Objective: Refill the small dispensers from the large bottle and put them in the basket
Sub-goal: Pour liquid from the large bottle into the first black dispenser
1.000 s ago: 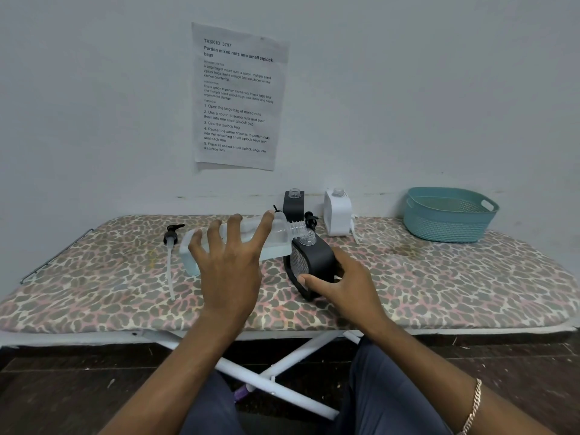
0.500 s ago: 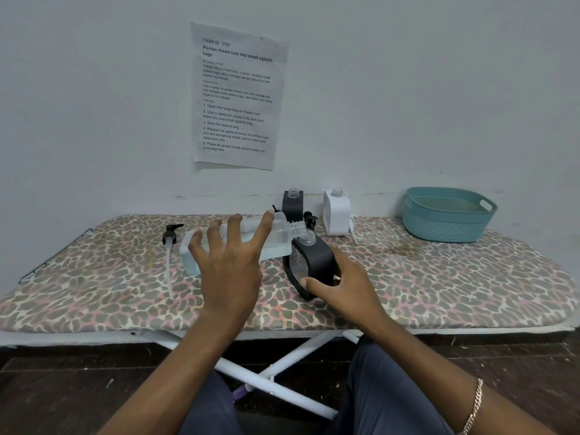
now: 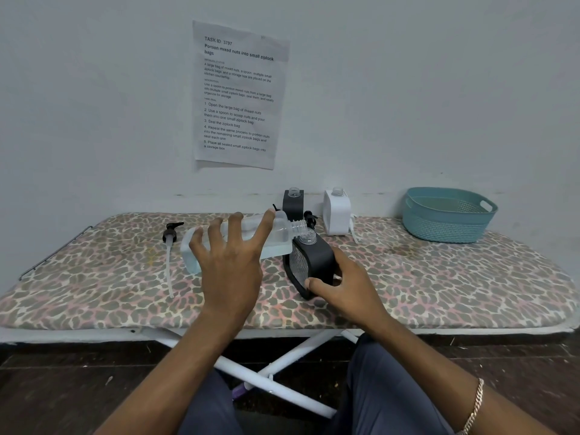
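Pouring pose is unchanged from a second ago: the left hand [image 3: 230,271] grips the large bottle [image 3: 282,238], its mouth at the neck of the black dispenser [image 3: 314,262]. The right hand [image 3: 348,290] clasps this dispenser with curled fingers on the ironing board [image 3: 439,277]. Filling seems unfinished, and the basket [image 3: 445,229] stands well apart.
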Motion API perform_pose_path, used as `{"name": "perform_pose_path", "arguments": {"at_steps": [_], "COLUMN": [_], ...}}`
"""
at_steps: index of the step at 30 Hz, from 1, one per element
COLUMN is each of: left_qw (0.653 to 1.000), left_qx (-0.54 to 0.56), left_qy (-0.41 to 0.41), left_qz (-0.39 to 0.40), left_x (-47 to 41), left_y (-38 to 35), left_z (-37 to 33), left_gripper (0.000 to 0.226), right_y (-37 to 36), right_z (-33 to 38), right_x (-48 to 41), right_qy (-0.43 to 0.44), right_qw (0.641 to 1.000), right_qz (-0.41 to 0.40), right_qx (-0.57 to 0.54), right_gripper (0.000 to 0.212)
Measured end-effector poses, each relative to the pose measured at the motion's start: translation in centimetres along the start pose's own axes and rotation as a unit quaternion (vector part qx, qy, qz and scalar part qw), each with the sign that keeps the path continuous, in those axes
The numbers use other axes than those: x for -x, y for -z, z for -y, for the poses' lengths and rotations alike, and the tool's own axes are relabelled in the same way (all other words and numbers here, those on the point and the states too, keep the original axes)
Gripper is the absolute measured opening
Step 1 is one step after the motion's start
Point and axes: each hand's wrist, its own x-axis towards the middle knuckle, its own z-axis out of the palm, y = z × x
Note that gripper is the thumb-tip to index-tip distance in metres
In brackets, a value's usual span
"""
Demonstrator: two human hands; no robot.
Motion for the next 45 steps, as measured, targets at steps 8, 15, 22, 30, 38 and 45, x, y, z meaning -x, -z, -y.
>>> {"name": "perform_pose_path", "arguments": {"at_steps": [8,15,22,30,38,45], "left_qw": [1.000,1.000,1.000,1.000,1.000,1.000], "left_qx": [0.001,-0.003,-0.001,-0.002,-0.002,0.000], "left_qy": [-0.001,0.001,0.003,0.003,0.003,0.002], "left_qz": [-0.006,-0.002,0.001,0.004,0.008,0.007], "left_x": [-0.04,-0.05,-0.11,-0.12,-0.10,-0.13], "left_y": [-0.07,-0.06,0.04,0.15,0.24,0.39], "left_z": [-0.02,-0.02,-0.08,-0.14,-0.12,-0.23], "left_gripper": [0.100,0.100,0.100,0.099,0.100,0.097], "right_y": [-0.01,0.00,0.04,0.11,0.08,0.21], "right_z": [0.01,-0.04,-0.02,-0.07,-0.05,-0.01], "right_x": [0.01,-0.05,-0.10,-0.01,-0.04,-0.01], "right_qy": [0.005,0.005,0.007,0.004,0.005,-0.001], "right_qw": [1.000,1.000,1.000,1.000,1.000,1.000], "right_qz": [-0.002,-0.003,-0.005,-0.004,0.000,-0.001], "right_qx": [-0.003,0.000,0.003,-0.001,-0.009,-0.006], "right_gripper": [0.051,0.049,0.050,0.049,0.052,0.054]}}
